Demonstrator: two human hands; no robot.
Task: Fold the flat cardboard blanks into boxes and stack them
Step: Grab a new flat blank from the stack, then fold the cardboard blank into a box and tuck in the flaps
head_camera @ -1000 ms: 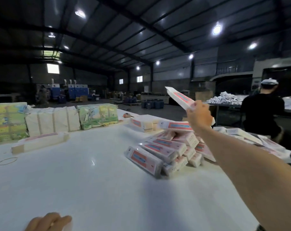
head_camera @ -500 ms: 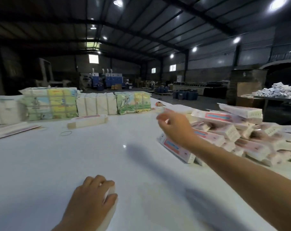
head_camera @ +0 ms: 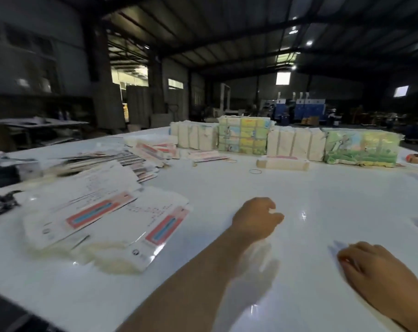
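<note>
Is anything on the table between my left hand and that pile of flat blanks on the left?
Nothing visible. Bare white table lies between the left hand and the nearest flat blanks, which sit to its left. The hand holds nothing. The rubber band and the bundled packs lie farther back, off that line.

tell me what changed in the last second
The right hand let go of the box it held up and came back low over the table, empty. The left hand reached forward, empty. The view swung left to the flat blanks. The wrapped bundles stayed put.
</note>
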